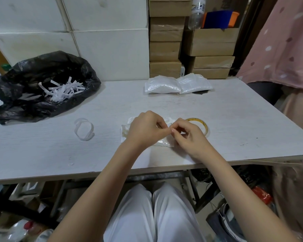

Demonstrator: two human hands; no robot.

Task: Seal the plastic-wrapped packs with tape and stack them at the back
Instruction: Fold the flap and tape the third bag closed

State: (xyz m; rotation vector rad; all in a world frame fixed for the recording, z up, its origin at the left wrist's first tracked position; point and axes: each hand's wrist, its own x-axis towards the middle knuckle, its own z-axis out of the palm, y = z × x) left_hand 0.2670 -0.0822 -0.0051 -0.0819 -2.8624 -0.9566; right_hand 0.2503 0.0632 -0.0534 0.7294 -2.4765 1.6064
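Note:
A white plastic-wrapped pack (125, 131) lies on the table near the front edge, mostly covered by my hands. My left hand (144, 127) and my right hand (189, 135) meet above it, fingers curled, fingertips pinching together at something small and clear that I take for a strip of tape. The roll of clear tape (202, 125) with a yellow core lies flat just behind my right hand. Two wrapped packs (162, 86) (194, 83) lie side by side at the back of the table.
A black plastic bag (42, 84) holding white paper strips sits at the back left. A loop of white strip (84, 129) lies left of my hands. Cardboard boxes (166, 49) are stacked behind the table. A person in pink (283, 41) stands at the right.

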